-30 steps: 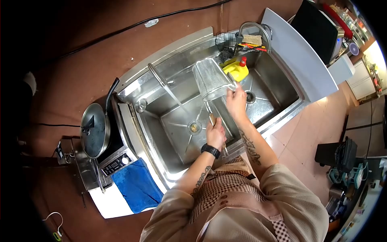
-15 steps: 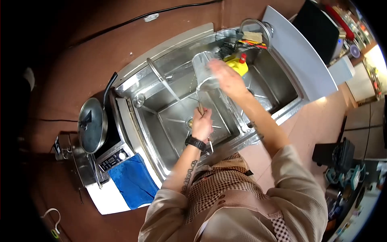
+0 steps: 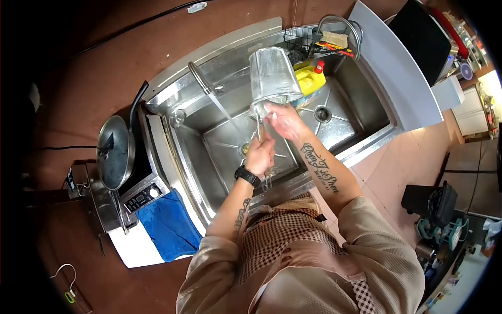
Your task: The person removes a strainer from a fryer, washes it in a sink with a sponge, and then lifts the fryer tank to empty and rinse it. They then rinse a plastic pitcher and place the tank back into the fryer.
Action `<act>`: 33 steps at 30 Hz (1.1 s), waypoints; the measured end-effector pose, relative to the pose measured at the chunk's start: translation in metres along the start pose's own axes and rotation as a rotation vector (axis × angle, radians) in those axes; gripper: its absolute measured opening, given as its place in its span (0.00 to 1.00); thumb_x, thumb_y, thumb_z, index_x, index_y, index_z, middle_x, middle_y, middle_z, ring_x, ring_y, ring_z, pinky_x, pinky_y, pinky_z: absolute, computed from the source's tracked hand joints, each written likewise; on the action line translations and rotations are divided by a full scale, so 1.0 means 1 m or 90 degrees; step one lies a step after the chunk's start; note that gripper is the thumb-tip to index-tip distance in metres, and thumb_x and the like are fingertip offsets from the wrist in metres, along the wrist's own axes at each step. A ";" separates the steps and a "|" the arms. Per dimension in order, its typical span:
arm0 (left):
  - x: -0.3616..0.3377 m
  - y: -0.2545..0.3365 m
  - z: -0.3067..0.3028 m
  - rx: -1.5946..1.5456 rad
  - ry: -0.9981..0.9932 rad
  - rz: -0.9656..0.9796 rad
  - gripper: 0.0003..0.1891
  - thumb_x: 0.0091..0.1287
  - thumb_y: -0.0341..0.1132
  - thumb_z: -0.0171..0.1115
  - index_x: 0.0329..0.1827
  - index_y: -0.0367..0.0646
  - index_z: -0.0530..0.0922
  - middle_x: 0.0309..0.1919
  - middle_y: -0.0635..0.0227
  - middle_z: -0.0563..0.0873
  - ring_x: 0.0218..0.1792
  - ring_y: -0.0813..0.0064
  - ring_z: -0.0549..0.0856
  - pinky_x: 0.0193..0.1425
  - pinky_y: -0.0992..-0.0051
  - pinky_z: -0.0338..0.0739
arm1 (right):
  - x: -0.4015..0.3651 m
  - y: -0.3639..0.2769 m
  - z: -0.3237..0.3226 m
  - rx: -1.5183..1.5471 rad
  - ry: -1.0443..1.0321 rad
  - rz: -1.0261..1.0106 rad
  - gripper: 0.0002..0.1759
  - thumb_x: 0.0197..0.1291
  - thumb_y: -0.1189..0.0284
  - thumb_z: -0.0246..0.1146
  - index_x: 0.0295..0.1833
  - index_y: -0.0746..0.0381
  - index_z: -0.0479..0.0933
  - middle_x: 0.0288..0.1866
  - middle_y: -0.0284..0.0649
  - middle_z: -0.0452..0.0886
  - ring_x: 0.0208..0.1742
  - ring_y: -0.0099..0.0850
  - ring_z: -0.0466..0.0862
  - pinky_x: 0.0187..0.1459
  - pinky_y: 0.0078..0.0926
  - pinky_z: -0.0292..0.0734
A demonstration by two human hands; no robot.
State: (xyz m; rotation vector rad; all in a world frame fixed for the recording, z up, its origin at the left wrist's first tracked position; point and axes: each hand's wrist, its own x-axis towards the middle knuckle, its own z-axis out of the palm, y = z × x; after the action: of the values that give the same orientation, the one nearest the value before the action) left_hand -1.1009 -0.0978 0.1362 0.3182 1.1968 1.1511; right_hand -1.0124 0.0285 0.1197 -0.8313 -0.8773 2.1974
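My left hand (image 3: pixel 260 153) is closed around the long metal handle of a deep, bucket-shaped mesh strainer (image 3: pixel 273 76). The strainer is tilted over the back of the left sink basin, its mesh wet and its rim towards me. At the rim, where the handle joins, my right hand (image 3: pixel 284 121) has its fingers curled against the metal; some fingertips are hidden. Beside the strainer, water runs from a curved faucet (image 3: pixel 200 78) into the left basin (image 3: pixel 222 180). Pale bits lie at that basin's drain (image 3: pixel 244 150).
A yellow bottle (image 3: pixel 310 80) with a red cap stands in the right basin (image 3: pixel 374 99). Behind it are a wire rack with a sponge (image 3: pixel 334 38) and a second faucet (image 3: pixel 341 19). To the left are a lidded pan (image 3: pixel 115 154), a cooker panel (image 3: pixel 144 199) and a blue cloth (image 3: pixel 170 225).
My right hand has come down from the strainer's far side to its rim by the handle. The strainer has turned more upright in view, its rim now facing me. My left hand keeps its hold.
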 end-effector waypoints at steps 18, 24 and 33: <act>0.017 -0.008 -0.017 0.884 0.154 0.320 0.22 0.63 0.26 0.54 0.57 0.27 0.57 0.41 0.33 0.81 0.41 0.36 0.83 0.43 0.47 0.77 | -0.035 0.013 0.021 -0.560 0.168 -0.155 0.15 0.69 0.68 0.60 0.51 0.69 0.79 0.43 0.38 0.86 0.42 0.27 0.83 0.46 0.29 0.77; 0.010 -0.010 -0.027 0.751 0.094 0.357 0.25 0.65 0.32 0.61 0.59 0.36 0.59 0.36 0.37 0.82 0.38 0.35 0.82 0.41 0.47 0.76 | -0.013 0.033 -0.005 -0.003 0.189 -0.046 0.15 0.67 0.73 0.60 0.52 0.72 0.78 0.42 0.43 0.85 0.41 0.31 0.83 0.44 0.30 0.77; -0.016 -0.017 -0.046 0.627 0.057 0.287 0.24 0.67 0.37 0.64 0.58 0.38 0.63 0.38 0.41 0.83 0.41 0.41 0.84 0.43 0.55 0.78 | -0.047 0.009 -0.012 -0.443 0.158 -0.072 0.13 0.65 0.69 0.64 0.46 0.68 0.83 0.33 0.37 0.86 0.33 0.23 0.83 0.37 0.24 0.78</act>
State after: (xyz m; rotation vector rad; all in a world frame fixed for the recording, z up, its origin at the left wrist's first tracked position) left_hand -1.1292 -0.1346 0.1142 1.3430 1.7705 0.8630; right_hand -0.9782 -0.0067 0.1208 -1.2994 -1.5424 1.6348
